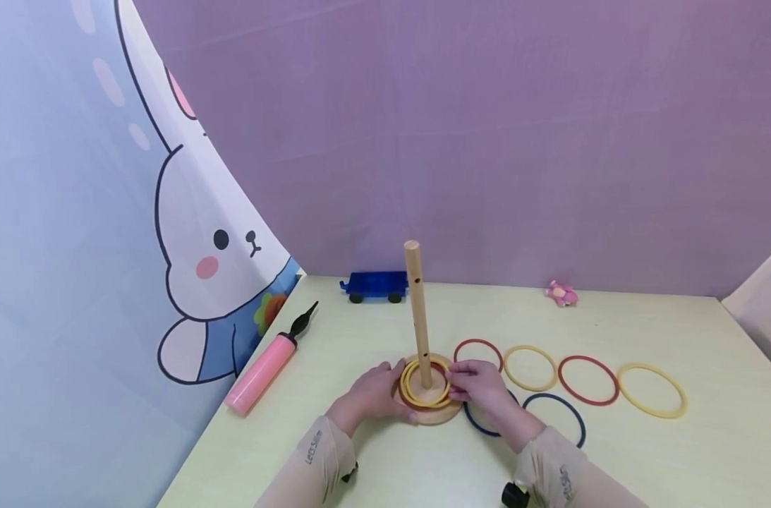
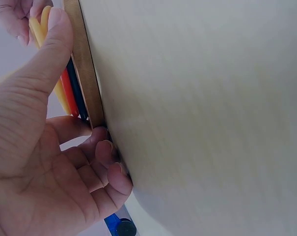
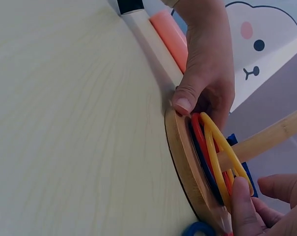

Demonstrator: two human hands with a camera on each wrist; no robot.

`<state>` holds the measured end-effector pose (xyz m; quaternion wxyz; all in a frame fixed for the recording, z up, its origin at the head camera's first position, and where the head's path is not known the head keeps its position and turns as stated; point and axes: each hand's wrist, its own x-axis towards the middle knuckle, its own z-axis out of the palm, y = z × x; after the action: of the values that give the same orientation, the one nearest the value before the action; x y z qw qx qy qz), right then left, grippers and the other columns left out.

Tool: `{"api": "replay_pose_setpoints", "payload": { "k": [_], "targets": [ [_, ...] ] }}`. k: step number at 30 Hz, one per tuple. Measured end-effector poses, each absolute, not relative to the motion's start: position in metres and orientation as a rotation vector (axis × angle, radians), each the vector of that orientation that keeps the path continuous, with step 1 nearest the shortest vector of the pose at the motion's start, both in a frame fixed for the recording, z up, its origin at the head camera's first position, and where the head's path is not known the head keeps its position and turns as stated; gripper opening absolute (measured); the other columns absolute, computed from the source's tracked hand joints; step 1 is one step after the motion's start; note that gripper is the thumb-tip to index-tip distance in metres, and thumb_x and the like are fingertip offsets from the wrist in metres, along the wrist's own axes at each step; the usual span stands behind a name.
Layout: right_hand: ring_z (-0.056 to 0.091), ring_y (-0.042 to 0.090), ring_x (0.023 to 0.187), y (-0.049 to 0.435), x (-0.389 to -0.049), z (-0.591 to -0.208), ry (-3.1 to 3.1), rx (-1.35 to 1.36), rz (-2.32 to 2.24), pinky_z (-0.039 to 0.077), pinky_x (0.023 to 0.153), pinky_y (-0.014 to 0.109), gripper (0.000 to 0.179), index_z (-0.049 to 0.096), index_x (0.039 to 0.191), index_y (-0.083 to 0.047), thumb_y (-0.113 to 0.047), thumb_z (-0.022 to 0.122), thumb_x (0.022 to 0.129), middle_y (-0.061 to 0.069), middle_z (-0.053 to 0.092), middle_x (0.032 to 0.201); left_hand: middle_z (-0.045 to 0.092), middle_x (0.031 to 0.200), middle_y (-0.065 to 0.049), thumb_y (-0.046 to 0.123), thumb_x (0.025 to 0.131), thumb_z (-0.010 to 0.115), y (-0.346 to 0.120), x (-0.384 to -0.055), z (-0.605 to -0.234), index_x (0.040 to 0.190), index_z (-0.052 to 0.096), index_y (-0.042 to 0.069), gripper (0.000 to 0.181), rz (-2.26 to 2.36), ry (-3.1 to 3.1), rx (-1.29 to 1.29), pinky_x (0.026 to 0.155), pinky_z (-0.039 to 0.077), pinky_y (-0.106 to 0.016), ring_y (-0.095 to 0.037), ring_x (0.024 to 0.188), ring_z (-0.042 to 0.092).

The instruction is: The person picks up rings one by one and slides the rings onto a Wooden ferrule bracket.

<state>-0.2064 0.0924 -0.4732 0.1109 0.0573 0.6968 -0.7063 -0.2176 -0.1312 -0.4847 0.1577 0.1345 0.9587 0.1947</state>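
A wooden post (image 1: 417,303) rises from a round wooden base (image 1: 432,418), with yellow, red and dark blue rings stacked around its foot. My left hand (image 1: 374,394) grips the base's left side, its thumb over the rim and fingers curled at the edge. At the right side, my right hand (image 1: 483,389) pinches a yellow ring (image 3: 231,151) between thumb and fingers. That ring tilts around the post, lifted on the right above the stack. Beneath it in the right wrist view lie a red ring (image 3: 200,135) and a dark blue ring (image 3: 202,164).
To the right lie several loose rings, including a red ring (image 1: 588,358), a yellow ring (image 1: 652,365) and a dark blue ring (image 1: 553,395). A pink hand pump (image 1: 261,374) lies along the left edge. Behind stand a blue toy wagon (image 1: 377,283) and a small pink toy (image 1: 561,293).
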Motion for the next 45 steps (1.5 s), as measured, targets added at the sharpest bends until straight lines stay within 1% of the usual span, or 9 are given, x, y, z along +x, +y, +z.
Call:
{"api": "replay_pose_setpoints", "payload": {
  "k": [8,14,19,24,28,33,36,41,45],
  "targets": [
    [0.066,0.022,0.066,0.103,-0.207,-0.468,2.126,0.135,-2.05,0.058,0.063,0.032,0.024,0.062,0.111,0.016,0.003,0.062,0.091,0.022,0.067,0.09,0.047,0.142,-0.017,0.064,0.064,0.08,-0.132,-0.219,-0.486,0.154,0.032,0.018,0.112,0.562,2.75,0.38,0.103,0.04,-0.05,-0.033,0.126,0.048],
    [0.068,0.026,0.072,0.116,-0.2,-0.46,2.15,0.1,-2.031,0.058,0.066,0.034,0.027,0.061,0.113,0.016,-0.001,0.064,0.092,0.023,0.068,0.091,0.048,0.141,-0.016,0.064,0.064,0.081,-0.133,-0.219,-0.487,0.154,0.031,0.018,0.113,0.559,2.746,0.381,0.103,0.04,-0.049,-0.032,0.125,0.049],
    [0.068,0.028,0.075,0.132,-0.192,-0.452,2.197,0.101,-1.995,0.058,0.066,0.033,0.029,0.061,0.114,0.015,-0.004,0.065,0.092,0.019,0.068,0.092,0.048,0.141,-0.016,0.064,0.064,0.08,-0.134,-0.219,-0.488,0.154,0.031,0.018,0.112,0.56,2.743,0.38,0.103,0.04,-0.049,-0.032,0.125,0.049],
    [0.068,0.027,0.08,0.149,-0.185,-0.446,2.22,0.099,-1.975,0.058,0.07,0.032,0.032,0.061,0.116,0.012,-0.008,0.066,0.093,0.019,0.067,0.098,0.045,0.144,-0.016,0.065,0.064,0.08,-0.134,-0.221,-0.488,0.154,0.03,0.018,0.113,0.578,2.736,0.386,0.104,0.039,-0.05,-0.033,0.128,0.047],
    [0.067,0.028,0.081,0.162,-0.177,-0.44,2.206,0.097,-2.004,0.058,0.071,0.032,0.035,0.06,0.118,0.014,-0.01,0.067,0.092,0.015,0.068,0.096,0.044,0.145,-0.017,0.065,0.064,0.08,-0.134,-0.22,-0.487,0.154,0.03,0.018,0.113,0.59,2.725,0.379,0.105,0.038,-0.051,-0.034,0.13,0.045],
    [0.068,0.023,0.077,0.177,-0.166,-0.435,2.23,0.102,-2.015,0.058,0.071,0.032,0.039,0.057,0.12,0.017,-0.009,0.067,0.092,0.015,0.068,0.094,0.043,0.146,-0.017,0.064,0.064,0.08,-0.133,-0.219,-0.486,0.154,0.031,0.019,0.113,0.608,2.717,0.36,0.105,0.037,-0.052,-0.035,0.131,0.044],
    [0.067,0.021,0.077,0.187,-0.161,-0.435,2.256,0.137,-1.993,0.058,0.071,0.032,0.039,0.057,0.121,0.016,-0.01,0.066,0.093,0.014,0.068,0.093,0.043,0.146,-0.017,0.064,0.064,0.081,-0.133,-0.219,-0.485,0.154,0.031,0.019,0.113,0.611,2.719,0.359,0.105,0.037,-0.052,-0.035,0.131,0.044],
    [0.067,0.021,0.078,0.204,-0.154,-0.44,2.285,0.188,-1.953,0.058,0.072,0.033,0.041,0.056,0.122,0.015,-0.012,0.066,0.093,0.015,0.067,0.094,0.044,0.145,-0.016,0.065,0.063,0.08,-0.133,-0.22,-0.486,0.154,0.03,0.019,0.114,0.606,2.725,0.369,0.105,0.038,-0.051,-0.034,0.129,0.045],
    [0.067,0.021,0.077,0.216,-0.147,-0.445,2.319,0.214,-1.931,0.058,0.072,0.032,0.042,0.056,0.122,0.015,-0.012,0.067,0.093,0.012,0.067,0.095,0.044,0.145,-0.016,0.065,0.063,0.081,-0.133,-0.22,-0.488,0.155,0.03,0.019,0.115,0.609,2.72,0.365,0.105,0.037,-0.052,-0.034,0.129,0.045]
  ]
}}
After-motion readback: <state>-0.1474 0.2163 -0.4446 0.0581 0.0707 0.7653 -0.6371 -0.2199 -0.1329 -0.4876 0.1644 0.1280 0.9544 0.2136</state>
